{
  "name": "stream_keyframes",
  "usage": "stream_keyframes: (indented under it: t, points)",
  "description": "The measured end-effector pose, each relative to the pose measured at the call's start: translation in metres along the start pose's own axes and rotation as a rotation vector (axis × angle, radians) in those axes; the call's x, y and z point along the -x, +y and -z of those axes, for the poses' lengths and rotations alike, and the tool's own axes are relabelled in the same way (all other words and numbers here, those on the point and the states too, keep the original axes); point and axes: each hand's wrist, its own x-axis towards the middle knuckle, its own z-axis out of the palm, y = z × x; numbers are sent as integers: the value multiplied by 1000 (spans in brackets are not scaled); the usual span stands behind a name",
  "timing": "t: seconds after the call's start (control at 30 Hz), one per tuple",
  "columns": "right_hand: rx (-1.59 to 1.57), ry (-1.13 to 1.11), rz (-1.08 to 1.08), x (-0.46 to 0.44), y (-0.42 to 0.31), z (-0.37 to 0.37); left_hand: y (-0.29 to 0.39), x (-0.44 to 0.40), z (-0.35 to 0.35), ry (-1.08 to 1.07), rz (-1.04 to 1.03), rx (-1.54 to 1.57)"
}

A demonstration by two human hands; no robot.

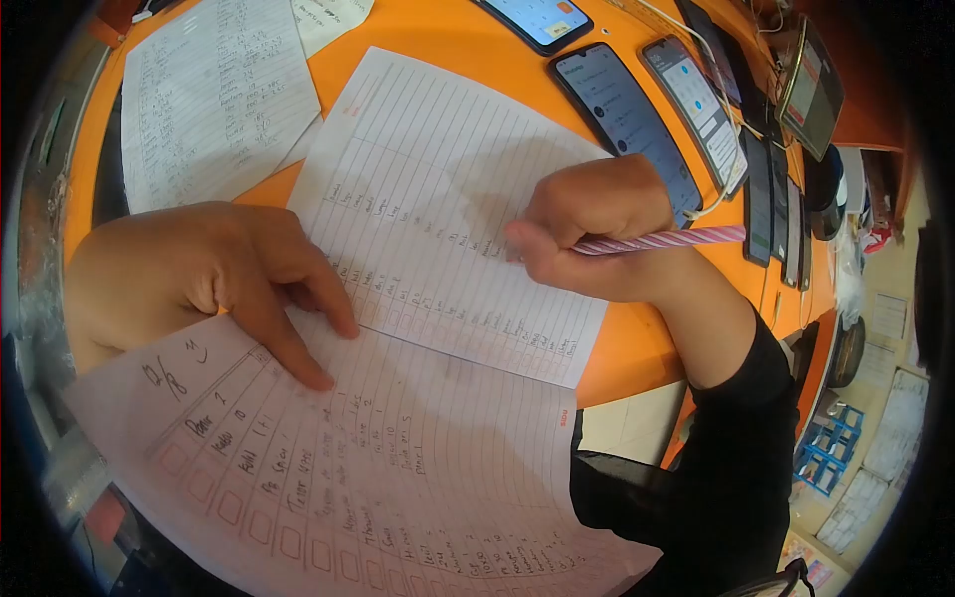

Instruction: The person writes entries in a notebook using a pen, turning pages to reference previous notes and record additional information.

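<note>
An open lined notebook (468,348) lies in front of me, with handwritten columns on both pages. Its near page curls over the edge of the orange table. My left hand (229,279) rests on the notebook around the fold, fingers apart and pressing down on the paper. In my right hand (597,229) is a pink-and-white striped pen (686,239), its back end pointing right. The fingers are wrapped round the pen above the far page; its tip is hidden behind them.
Handwritten loose sheets (214,99) lie at the upper left. Several phones, among them a large lit one (627,124) and one with a white cable (696,109), line the right side of the orange table (637,348). A blue rack (829,448) stands beyond the table.
</note>
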Motion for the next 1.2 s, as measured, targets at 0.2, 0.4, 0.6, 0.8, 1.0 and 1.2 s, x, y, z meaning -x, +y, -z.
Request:
stream_keyframes:
  t: [0.2,0.4,0.6,0.8,1.0,1.2]
  points:
    - [80,-86,2,-2,-3,4,-5,2,-4,30,26,25]
    - [128,-72,-17,-2,-3,2,-5,1,-3,18,-5,-9]
    - [97,-51,14,-3,-2,2,-2,1,-3,24,18,48]
    - [33,-12,-4,-3,-4,1,-1,1,-5,41,19,30]
    - [102,-21,3,-4,-3,2,2,1,-2,9,52,48]
    - [101,-7,13,-4,-3,2,-4,1,-5,40,31,12]
